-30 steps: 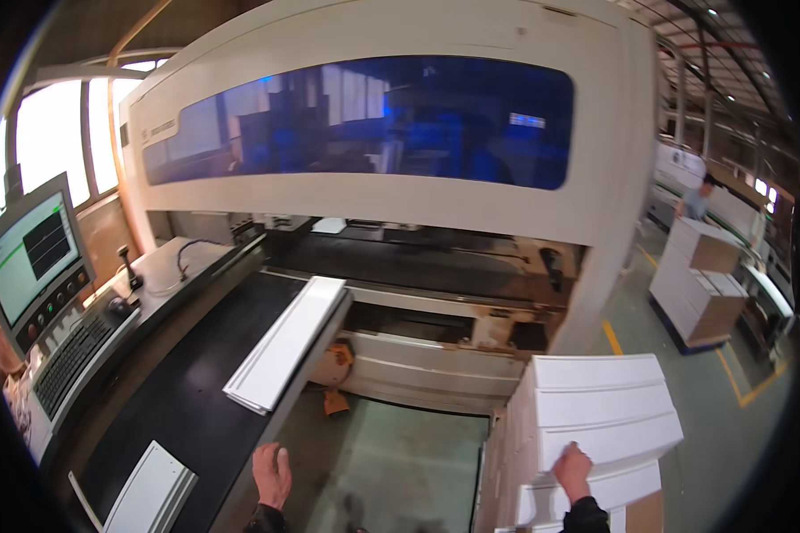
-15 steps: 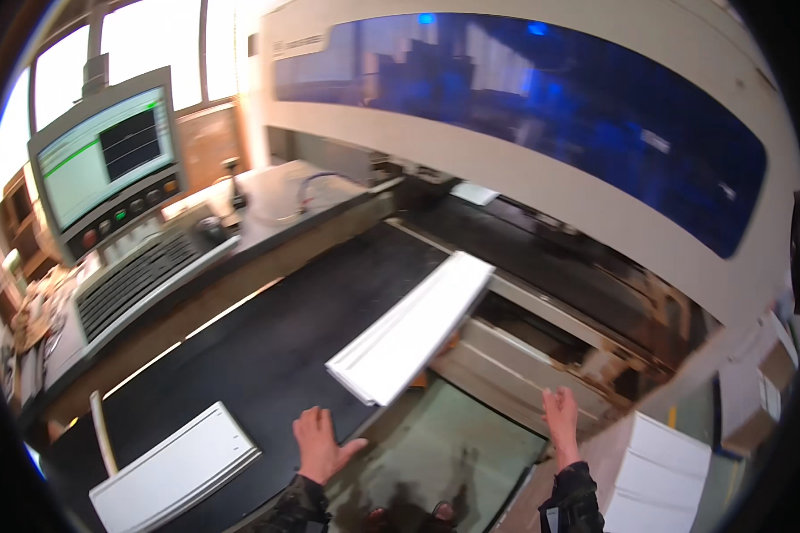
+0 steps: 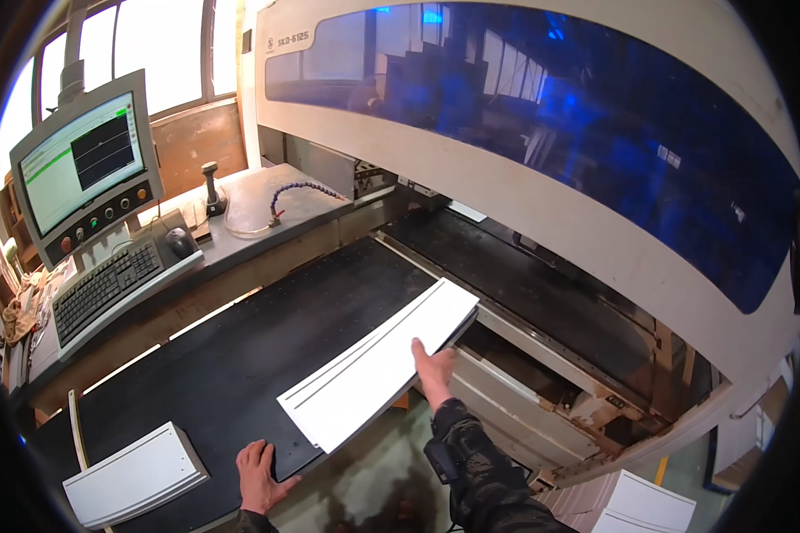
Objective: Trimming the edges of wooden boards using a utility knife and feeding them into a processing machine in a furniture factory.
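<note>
Black table [image 3: 240,355] | white panel [image 3: 378,364] | against right fingers [image 3: 444,360] | apart from left fingers [image 3: 254,453]

There are two hands [image 3: 260,477] [image 3: 434,371], two white panel stacks [image 3: 364,377] [image 3: 138,475], one monitor [image 3: 84,169], one keyboard [image 3: 107,282].

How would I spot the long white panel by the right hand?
Find the big machine with the blue window, then the black table before it. The long panel lies at the table's right edge, with the right hand at its side. It is clearly longer than the short panel at the table's lower left.
</note>
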### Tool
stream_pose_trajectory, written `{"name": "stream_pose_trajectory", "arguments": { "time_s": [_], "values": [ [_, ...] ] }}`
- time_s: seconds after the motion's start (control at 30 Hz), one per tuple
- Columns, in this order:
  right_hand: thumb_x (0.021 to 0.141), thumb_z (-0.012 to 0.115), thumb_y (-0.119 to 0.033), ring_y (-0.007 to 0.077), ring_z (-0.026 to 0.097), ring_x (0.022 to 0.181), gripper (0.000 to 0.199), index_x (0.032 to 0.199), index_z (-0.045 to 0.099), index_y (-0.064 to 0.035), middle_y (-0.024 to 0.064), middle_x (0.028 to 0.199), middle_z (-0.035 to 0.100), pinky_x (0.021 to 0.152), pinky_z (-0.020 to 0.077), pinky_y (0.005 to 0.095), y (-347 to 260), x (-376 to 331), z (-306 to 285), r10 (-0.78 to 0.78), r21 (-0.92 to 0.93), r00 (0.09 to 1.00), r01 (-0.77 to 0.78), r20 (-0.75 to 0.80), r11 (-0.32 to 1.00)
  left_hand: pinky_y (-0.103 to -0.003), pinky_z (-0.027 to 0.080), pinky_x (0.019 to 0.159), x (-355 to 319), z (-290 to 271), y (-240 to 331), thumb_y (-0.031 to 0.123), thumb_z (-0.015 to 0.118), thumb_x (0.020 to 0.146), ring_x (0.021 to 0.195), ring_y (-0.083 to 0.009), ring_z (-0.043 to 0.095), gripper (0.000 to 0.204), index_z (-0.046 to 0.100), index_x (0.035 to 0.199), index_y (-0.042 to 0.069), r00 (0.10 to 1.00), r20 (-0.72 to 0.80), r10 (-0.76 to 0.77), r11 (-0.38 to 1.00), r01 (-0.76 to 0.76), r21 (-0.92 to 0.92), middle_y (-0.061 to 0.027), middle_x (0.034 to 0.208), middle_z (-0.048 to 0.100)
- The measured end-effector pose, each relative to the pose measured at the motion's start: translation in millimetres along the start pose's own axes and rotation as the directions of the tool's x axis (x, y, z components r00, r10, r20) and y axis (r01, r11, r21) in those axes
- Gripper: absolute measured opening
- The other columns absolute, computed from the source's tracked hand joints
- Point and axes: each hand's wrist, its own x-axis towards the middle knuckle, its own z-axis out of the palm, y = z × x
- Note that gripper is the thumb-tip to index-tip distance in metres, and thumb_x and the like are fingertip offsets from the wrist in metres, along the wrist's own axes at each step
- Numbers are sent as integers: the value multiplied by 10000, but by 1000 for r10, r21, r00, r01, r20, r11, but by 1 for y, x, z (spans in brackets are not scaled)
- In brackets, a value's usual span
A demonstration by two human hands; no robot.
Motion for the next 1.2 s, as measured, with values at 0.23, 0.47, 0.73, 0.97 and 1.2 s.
{"name": "stream_pose_trajectory", "arguments": {
  "time_s": [0.23,0.47,0.73,0.97,1.2],
  "values": [
    [896,852,-649,477,615,1325,1054,1477,468,143,346,1453,554,1124,518,559,-10,-11,10,-15,-2,1000,15,25,1000,-567,406,1235,12,5,16,421,1003,691,1437,-458,512,908,673,1403,-37,1000,21,3,998,-5,70,-239,1483,600],
    [886,868,-637,468,600,1332,1047,1456,449,135,329,1467,495,1101,526,580,-22,-17,13,96,53,995,-97,14,994,-573,385,1246,17,-10,40,423,962,791,1485,-464,475,929,597,1529,-10,998,41,53,997,-55,52,-222,1605,553],
    [884,861,-638,482,602,1310,1046,1438,450,149,330,1446,501,1088,532,583,-7,-17,35,38,67,996,-33,-81,997,-583,363,1254,11,-11,26,441,940,821,1487,-470,464,928,577,1537,-24,993,29,111,993,-113,44,-237,1605,546],
    [892,840,-671,511,601,1325,1080,1449,442,165,350,1442,516,1102,527,568,-3,-21,43,0,51,997,4,-79,999,-586,350,1261,9,-18,21,434,908,863,1497,-475,453,903,558,1551,-34,994,67,91,994,-94,51,-259,1613,530],
    [879,849,-674,528,550,1393,1120,1448,440,199,402,1472,506,1148,497,585,5,-9,62,-51,14,989,53,-136,998,-594,368,1272,0,-33,0,394,896,909,1509,-513,469,854,550,1562,-34,979,178,101,993,-89,-78,-293,1635,517]
  ]
}}
